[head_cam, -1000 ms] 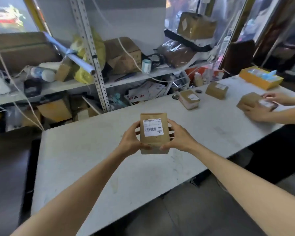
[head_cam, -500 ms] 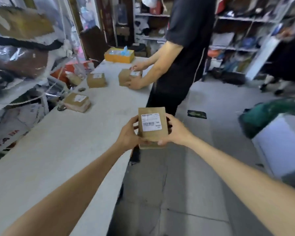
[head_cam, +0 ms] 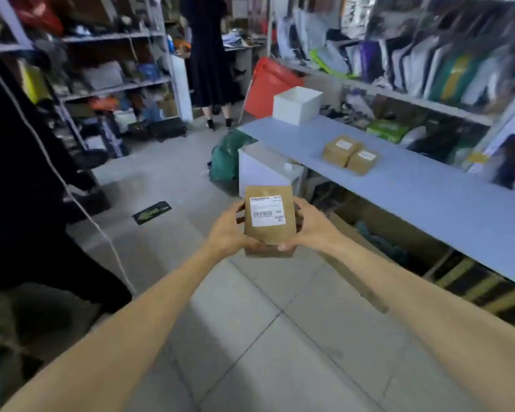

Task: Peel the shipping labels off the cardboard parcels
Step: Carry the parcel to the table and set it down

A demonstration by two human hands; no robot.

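Note:
I hold a small brown cardboard parcel (head_cam: 269, 233) out in front of me above the floor. A white shipping label (head_cam: 267, 210) with a barcode lies flat on its top face. My left hand (head_cam: 228, 233) grips the parcel's left side, and my right hand (head_cam: 308, 228) grips its right side, thumb on the near edge. Two more labelled parcels (head_cam: 350, 154) sit side by side on a blue-grey table (head_cam: 428, 191) to the right.
A white box (head_cam: 297, 105) stands at the table's far end, with a green bag (head_cam: 226, 157) on the floor beside a white cabinet. A person in black (head_cam: 208, 55) stands at the shelves far ahead. A dark figure fills the left edge.
My view has swung to the right, away from the white table and the other worker, toward the blue-grey table. Both hands keep the same hold on the parcel.

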